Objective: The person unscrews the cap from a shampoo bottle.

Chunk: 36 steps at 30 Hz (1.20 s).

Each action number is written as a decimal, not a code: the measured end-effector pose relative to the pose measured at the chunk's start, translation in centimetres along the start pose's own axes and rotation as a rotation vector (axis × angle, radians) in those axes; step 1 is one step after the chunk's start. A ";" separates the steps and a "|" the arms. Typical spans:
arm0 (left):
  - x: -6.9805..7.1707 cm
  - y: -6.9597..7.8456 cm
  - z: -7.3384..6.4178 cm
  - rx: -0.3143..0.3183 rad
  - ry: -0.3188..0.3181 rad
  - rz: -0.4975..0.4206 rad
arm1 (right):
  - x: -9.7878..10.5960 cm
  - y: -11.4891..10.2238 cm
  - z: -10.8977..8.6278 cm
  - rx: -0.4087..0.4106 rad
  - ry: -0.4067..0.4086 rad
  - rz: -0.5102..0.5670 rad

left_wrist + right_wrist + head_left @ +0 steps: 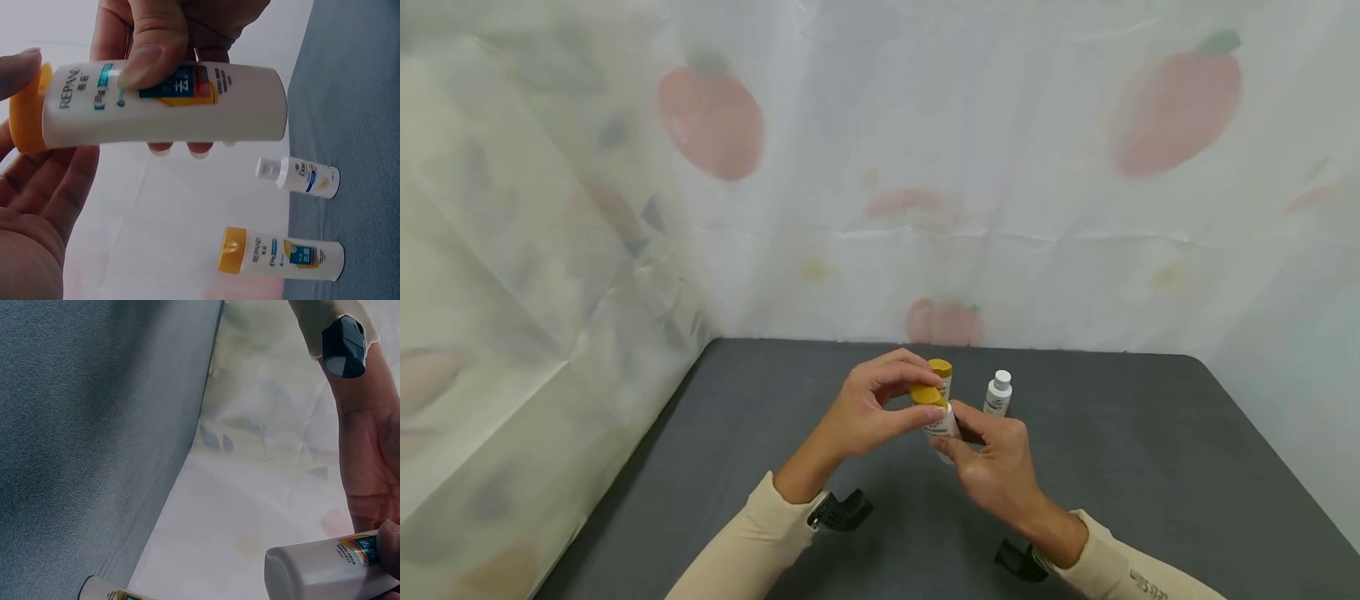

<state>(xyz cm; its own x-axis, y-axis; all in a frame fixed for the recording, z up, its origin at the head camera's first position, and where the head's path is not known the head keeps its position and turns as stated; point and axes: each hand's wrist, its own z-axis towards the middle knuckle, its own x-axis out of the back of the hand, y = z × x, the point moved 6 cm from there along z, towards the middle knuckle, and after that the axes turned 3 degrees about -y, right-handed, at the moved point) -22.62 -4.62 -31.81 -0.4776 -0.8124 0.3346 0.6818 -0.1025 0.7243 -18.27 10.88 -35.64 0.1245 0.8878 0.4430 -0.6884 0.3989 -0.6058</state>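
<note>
Both hands hold one white shampoo bottle (250, 103) with an orange-yellow cap (26, 122), raised above the table. My left hand (876, 404) pinches the cap between thumb and fingers. A small part of the cap sticks out beside the thumb in the left wrist view. My right hand (1000, 458) grips the body, its thumb across the label and its fingers behind. In the right wrist view the bottle's base (281, 575) points away from the right hand.
A matching shampoo bottle (328, 259) stands upright on the dark grey table (1150, 467), behind the hands. To its right stands a smaller white bottle (997, 393) with a white cap. Printed curtains (1037, 275) hang along the table's back and left edges.
</note>
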 end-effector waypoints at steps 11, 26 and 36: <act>-0.8 0.7 0.9 -0.067 -0.024 -0.003 | -0.1 0.0 -0.1 0.050 0.027 -0.023; 0.1 -0.1 0.0 0.056 -0.085 -0.010 | 0.0 0.3 0.2 -0.017 0.013 0.012; -0.8 -0.6 0.3 -0.021 -0.028 -0.040 | -0.2 0.4 -0.2 -0.010 0.010 0.025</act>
<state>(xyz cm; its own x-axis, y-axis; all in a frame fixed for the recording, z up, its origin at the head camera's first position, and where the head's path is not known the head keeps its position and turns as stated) -22.81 -3.71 -32.28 -0.5197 -0.7910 0.3228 0.6731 -0.1465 0.7249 -18.46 10.88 -36.13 0.1144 0.8998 0.4210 -0.6842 0.3786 -0.6233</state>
